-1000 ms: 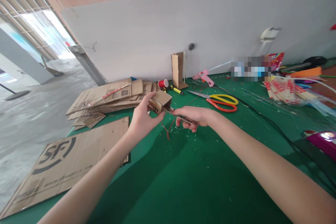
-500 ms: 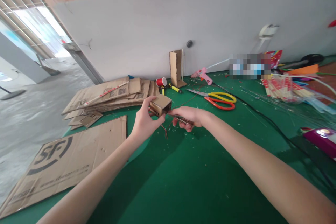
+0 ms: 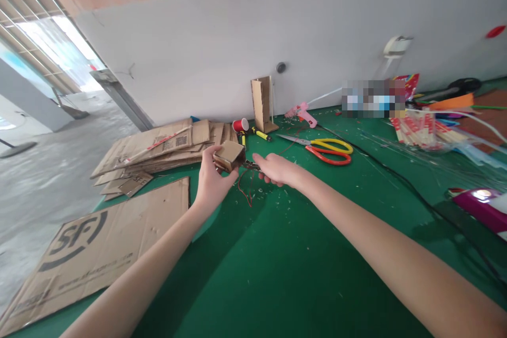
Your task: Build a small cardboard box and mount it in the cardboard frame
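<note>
My left hand (image 3: 214, 179) grips a small cardboard box (image 3: 228, 153) between its thumb and fingers, above the green table. The box's open end faces right. My right hand (image 3: 275, 168) is closed around a small dark metal tool (image 3: 252, 165) that looks like pliers. The tool's front end is at the box's open side; its exact contact there is hidden. A thin red thread (image 3: 246, 198) hangs in a loop below the box and the tool.
Behind the hands lie yellow-and-red scissors (image 3: 328, 150), a pink glue gun (image 3: 307, 115), a red thread spool (image 3: 240, 125) and an upright cardboard piece (image 3: 261, 105). Stacked cardboard (image 3: 158, 148) and a large sheet (image 3: 119, 243) are at left. A black cord (image 3: 400, 179) crosses the right side.
The box and my left hand have shifted slightly left. My right hand has turned, and its tool now points left to the box's opening instead of lying slanted under the fingers.
</note>
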`<state>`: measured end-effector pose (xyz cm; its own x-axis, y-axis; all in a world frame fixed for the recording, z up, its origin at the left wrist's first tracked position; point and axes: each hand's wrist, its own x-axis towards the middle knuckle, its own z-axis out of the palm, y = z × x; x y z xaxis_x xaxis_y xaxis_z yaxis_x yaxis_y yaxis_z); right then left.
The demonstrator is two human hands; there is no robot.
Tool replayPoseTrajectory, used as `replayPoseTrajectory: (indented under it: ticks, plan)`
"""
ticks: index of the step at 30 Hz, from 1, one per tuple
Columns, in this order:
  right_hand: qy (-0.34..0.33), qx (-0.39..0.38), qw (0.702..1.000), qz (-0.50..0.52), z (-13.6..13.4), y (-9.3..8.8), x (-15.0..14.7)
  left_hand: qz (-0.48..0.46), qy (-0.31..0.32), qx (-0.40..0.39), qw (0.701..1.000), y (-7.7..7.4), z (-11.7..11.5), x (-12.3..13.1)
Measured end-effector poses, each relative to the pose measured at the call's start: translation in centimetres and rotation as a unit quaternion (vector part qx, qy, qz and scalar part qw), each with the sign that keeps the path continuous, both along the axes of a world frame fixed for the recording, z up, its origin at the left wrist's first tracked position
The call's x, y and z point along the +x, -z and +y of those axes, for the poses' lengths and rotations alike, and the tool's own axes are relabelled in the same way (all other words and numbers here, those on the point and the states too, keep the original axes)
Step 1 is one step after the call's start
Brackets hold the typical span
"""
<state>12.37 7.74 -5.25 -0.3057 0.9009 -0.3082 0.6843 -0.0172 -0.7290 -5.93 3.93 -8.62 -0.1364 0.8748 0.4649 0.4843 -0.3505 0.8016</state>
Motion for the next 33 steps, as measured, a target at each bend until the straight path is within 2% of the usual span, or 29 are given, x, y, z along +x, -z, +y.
replayPoseTrajectory:
  ticks: [5,10,14,17,20,22,26,33]
  plan:
    - [0.018,0.047,0.999,-0.022,0.3,0.4,-0.1,-0.045,-0.005,-0.011,0.999,0.1,-0.6,0.9]
    - [0.011,0.051,0.998,-0.024,0.3,0.5,0.1,-0.044,-0.009,-0.008,0.999,0.5,-0.9,1.2]
    - [-0.014,0.015,1.0,0.001,0.2,0.8,0.5,-0.004,0.001,0.026,1.0,0.4,-0.8,1.0]
    - [-0.03,-0.013,0.999,0.029,-0.1,0.5,0.7,0.068,0.007,0.1,0.993,-0.4,-1.1,1.3]
    - [0.007,0.046,0.999,0.008,-0.2,0.0,0.4,0.122,0.007,0.181,0.976,-1.3,-1.4,1.9]
    - [0.04,0.095,0.994,-0.018,-0.1,-0.5,-0.1,0.122,-0.005,0.201,0.972,-1.7,-1.5,2.2]
    - [0.047,0.179,0.975,-0.12,1.0,-0.9,-1.0,0.093,-0.025,0.179,0.979,-1.6,-1.0,2.4]
    - [-0.009,0.203,0.966,-0.158,2.4,0.7,-1.1,0.064,-0.013,0.125,0.99,0.4,-0.5,1.9]
